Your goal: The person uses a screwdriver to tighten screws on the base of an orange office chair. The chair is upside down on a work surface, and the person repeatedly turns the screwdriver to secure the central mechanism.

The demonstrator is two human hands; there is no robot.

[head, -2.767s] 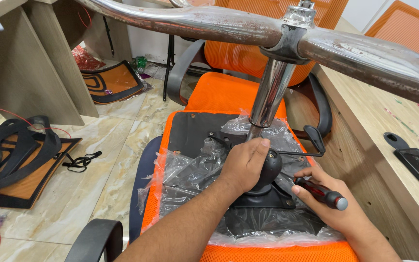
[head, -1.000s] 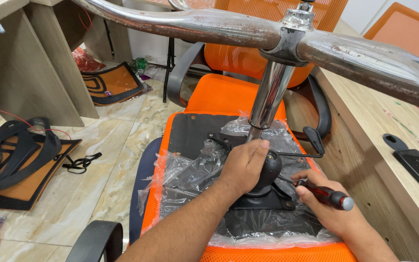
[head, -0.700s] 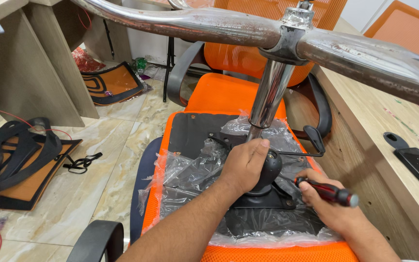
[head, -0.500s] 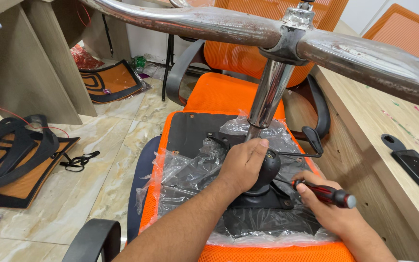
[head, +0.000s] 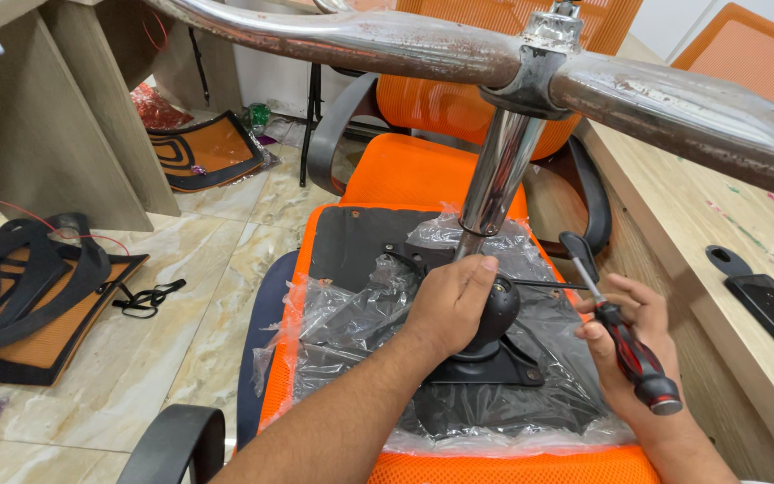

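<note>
Marble-patterned floor tiles run under an upturned orange seat that lies in the middle of the view, its black underside facing up and partly covered by one sheet of crumpled clear plastic. On that underside sits one black mechanism plate, and from it one chrome column rises to a chrome star base, of which two worn arms cross the top of the view.

The left hand is cupped over the black housing at the foot of the column, fingers curled round it, thumb near the column. The right hand is just to the right of the plate and closes its grip on one screwdriver with a red and black handle; its dark shaft points up and away, the tip clear of the plate. One thin black lever sticks out from the mechanism toward the right hand.

Behind the seat stands one more orange chair with two grey armrests. One dark armrest shows at the bottom left. Two orange and black seat panels lie on the floor, one at the left and one farther back. A wooden tabletop runs along the right, carrying one flat black part.
</note>
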